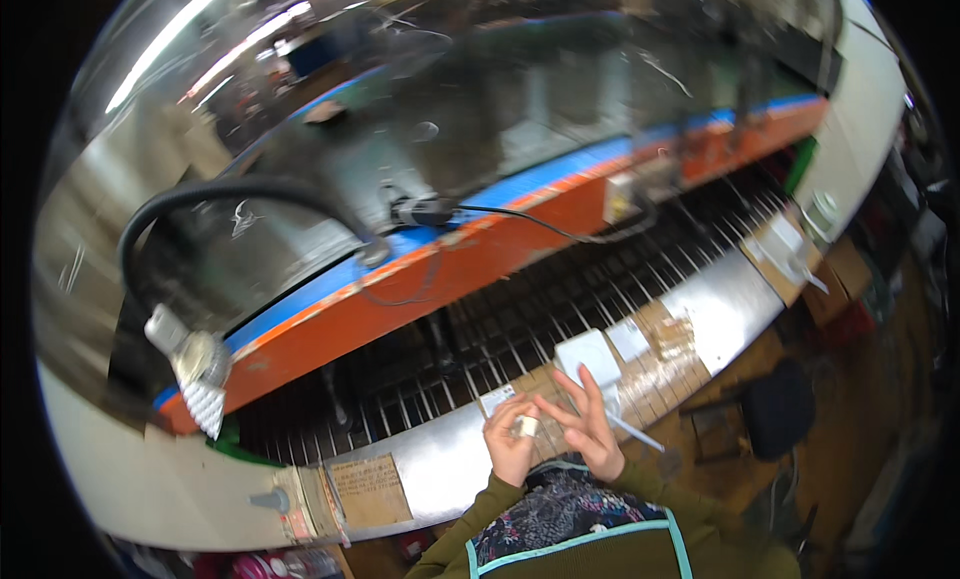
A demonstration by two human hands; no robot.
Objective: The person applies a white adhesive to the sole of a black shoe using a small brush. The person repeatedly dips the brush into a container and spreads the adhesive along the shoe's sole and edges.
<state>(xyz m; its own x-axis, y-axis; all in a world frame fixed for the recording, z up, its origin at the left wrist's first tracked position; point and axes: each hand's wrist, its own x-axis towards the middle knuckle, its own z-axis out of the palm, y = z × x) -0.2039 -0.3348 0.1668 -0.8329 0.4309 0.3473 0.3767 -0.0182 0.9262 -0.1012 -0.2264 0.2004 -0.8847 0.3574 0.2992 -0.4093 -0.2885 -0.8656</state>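
Note:
My left hand is closed, thumb and fingers pinching a small cream-coloured block-like piece; its exact kind is too small to make out. Just to the right, my right hand is raised with its fingers spread, and its fingertips come close to the piece. Whether they touch it I cannot tell. Beyond the hands, a white square object with rounded corners lies on a cardboard-covered ledge. A thin white rod slants beside my right hand.
Past the ledge runs a rack of dark metal rods, then a bench with an orange front and blue edge. A gooseneck lamp bends down at left. Another white object lies at right, near a dark chair.

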